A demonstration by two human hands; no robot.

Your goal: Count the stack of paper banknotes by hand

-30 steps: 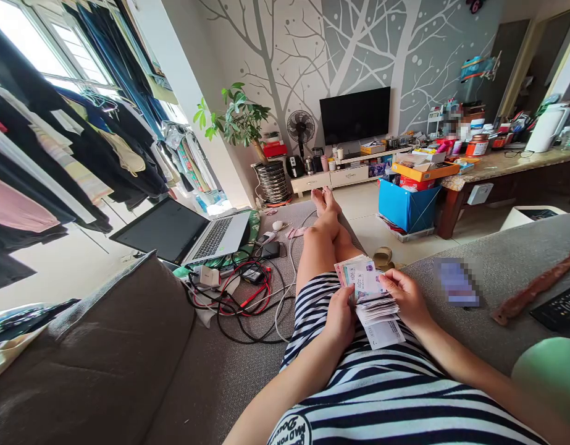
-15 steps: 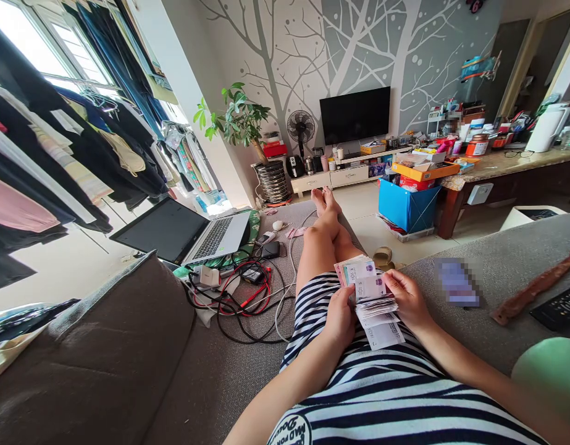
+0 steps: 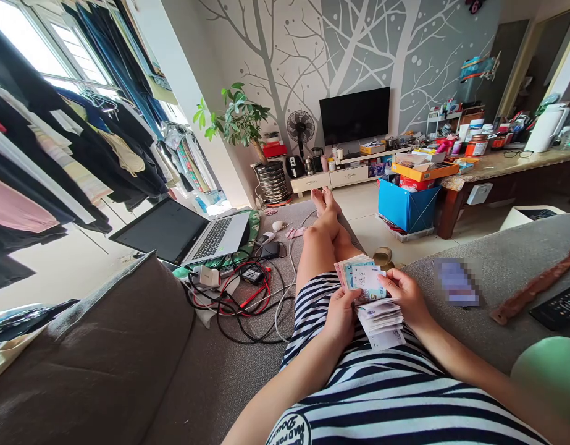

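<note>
A fanned stack of banknotes (image 3: 352,272) is gripped by my left hand (image 3: 341,315), its thumb pressed on the near edge. The notes at its far side are pinkish; a blue-green one marked 5 lies uppermost. My right hand (image 3: 407,300) pinches a pale note (image 3: 373,276) over that stack. Below the fingers a second bunch of whitish notes (image 3: 381,321) hangs folded down toward my lap; which fingers hold it is hidden. Both hands rest close together above the striped clothing (image 3: 312,303).
On the sofa to the left lie an open laptop (image 3: 215,238) and tangled cables (image 3: 252,309). To the right are a blurred flat object (image 3: 457,282), a brown strip (image 3: 539,284) and a black remote control (image 3: 557,308). A blue bin (image 3: 407,204) stands beside the cluttered table (image 3: 498,165).
The top of the stack shows a blue-green note where a pale purple-marked one was. The right hand's pale note has shifted, and the hanging bunch below looks fuller.
</note>
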